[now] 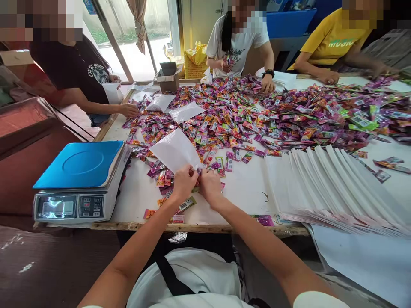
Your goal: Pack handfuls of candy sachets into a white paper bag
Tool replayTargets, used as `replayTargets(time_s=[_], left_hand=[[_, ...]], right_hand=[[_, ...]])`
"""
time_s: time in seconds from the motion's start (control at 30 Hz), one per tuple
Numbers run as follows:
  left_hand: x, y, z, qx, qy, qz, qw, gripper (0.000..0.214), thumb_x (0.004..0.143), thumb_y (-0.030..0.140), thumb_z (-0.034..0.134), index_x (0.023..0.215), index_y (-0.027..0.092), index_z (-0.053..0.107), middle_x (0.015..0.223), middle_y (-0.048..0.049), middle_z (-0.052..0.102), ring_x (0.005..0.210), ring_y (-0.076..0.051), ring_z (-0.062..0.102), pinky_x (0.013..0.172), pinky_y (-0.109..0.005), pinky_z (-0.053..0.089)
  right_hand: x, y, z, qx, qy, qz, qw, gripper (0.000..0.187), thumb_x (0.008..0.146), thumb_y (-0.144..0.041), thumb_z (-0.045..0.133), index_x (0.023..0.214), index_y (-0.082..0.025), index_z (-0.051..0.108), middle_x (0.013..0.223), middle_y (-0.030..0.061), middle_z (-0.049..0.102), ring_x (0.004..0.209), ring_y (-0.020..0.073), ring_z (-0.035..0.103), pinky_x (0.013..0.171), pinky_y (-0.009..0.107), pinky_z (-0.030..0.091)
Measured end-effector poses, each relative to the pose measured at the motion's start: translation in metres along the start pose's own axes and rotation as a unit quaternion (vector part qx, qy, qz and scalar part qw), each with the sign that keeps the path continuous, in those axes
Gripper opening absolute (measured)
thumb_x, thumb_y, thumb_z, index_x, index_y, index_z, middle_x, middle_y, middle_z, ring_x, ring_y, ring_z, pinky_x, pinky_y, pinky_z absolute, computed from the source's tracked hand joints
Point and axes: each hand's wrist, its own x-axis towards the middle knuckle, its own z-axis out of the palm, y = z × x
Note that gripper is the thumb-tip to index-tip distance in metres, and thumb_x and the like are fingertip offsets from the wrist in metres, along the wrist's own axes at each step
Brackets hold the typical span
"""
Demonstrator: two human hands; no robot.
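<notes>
In front of me a white padded envelope [175, 149] lies tilted on a heap of small snack packets [224, 119], in purple, orange and green wrappers. My left hand [184, 184] is closed in a pinch at the envelope's near edge. Right beside it, my right hand [210, 187] is closed with its fingertips close to the envelope's near right corner. A bit of purple shows between the two hands. What the right fingertips grip is hidden. Several loose packets lie under and around my hands, among them a green one [185, 205] by my left wrist.
A scale with a blue plate [85, 164] stands at the left. A fanned stack of white envelopes [330, 188] lies at the right. More filled-looking envelopes [186, 112] and a small open box [168, 78] sit farther back. Three people work around the table; one hand [129, 110] reaches in from the left.
</notes>
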Motion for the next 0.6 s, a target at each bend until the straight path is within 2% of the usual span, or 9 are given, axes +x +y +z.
replayTargets(time_s=[0.1,0.2,0.3,0.4,0.5,0.6], left_hand=[[0.002,-0.002,-0.002,0.082,-0.010,0.093,0.992,0.014,0.082,0.018,0.046,0.074,0.019,0.057,0.079,-0.0041,0.064,0.075,-0.016,0.058,0.067,-0.027,0.036],[0.002,-0.008,-0.010,0.160,-0.034,0.144,0.976,0.016,0.085,0.019,0.043,0.080,0.019,0.059,0.086,-0.0065,0.064,0.085,-0.019,0.059,0.070,-0.028,0.038],[0.001,-0.015,-0.019,0.215,-0.064,0.130,0.966,0.016,0.084,0.017,0.044,0.085,0.018,0.060,0.090,-0.0079,0.064,0.088,-0.021,0.061,0.068,-0.029,0.038],[-0.002,-0.016,-0.023,0.225,-0.088,0.102,0.965,0.016,0.081,0.015,0.046,0.087,0.017,0.060,0.092,-0.0083,0.064,0.087,-0.021,0.061,0.068,-0.029,0.039],[-0.004,-0.008,-0.021,0.175,-0.081,0.065,0.979,0.014,0.078,0.015,0.048,0.082,0.017,0.061,0.086,-0.0064,0.065,0.083,-0.020,0.061,0.069,-0.028,0.039],[-0.004,0.002,-0.014,0.107,-0.047,0.031,0.993,0.011,0.075,0.016,0.051,0.074,0.018,0.061,0.078,-0.0045,0.066,0.077,-0.018,0.060,0.068,-0.028,0.039]], right_hand=[[0.002,0.002,0.000,0.002,-0.004,-0.013,1.000,0.027,0.081,-0.013,0.051,0.107,-0.008,0.055,0.098,0.0205,0.066,0.090,0.0272,0.065,0.072,0.034,0.049],[0.019,0.013,-0.009,0.033,-0.074,-0.031,0.996,0.036,0.071,-0.021,0.064,0.104,-0.009,0.060,0.094,0.0174,0.068,0.089,0.0279,0.066,0.070,0.032,0.050],[0.037,0.018,-0.021,0.033,-0.134,-0.033,0.990,0.037,0.060,-0.019,0.070,0.097,-0.012,0.066,0.095,0.0153,0.069,0.090,0.0276,0.066,0.069,0.029,0.051],[0.047,0.015,-0.030,0.030,-0.166,-0.020,0.985,0.046,0.053,-0.014,0.071,0.099,-0.012,0.067,0.096,0.0139,0.069,0.090,0.0272,0.067,0.068,0.028,0.052],[0.050,0.011,-0.032,0.032,-0.174,-0.003,0.984,0.054,0.051,-0.014,0.071,0.105,-0.010,0.066,0.098,0.0143,0.069,0.091,0.0276,0.066,0.069,0.028,0.052],[0.048,0.010,-0.031,0.048,-0.152,0.008,0.987,0.052,0.052,-0.016,0.073,0.104,-0.011,0.067,0.101,0.0147,0.069,0.093,0.0273,0.066,0.071,0.027,0.051]])
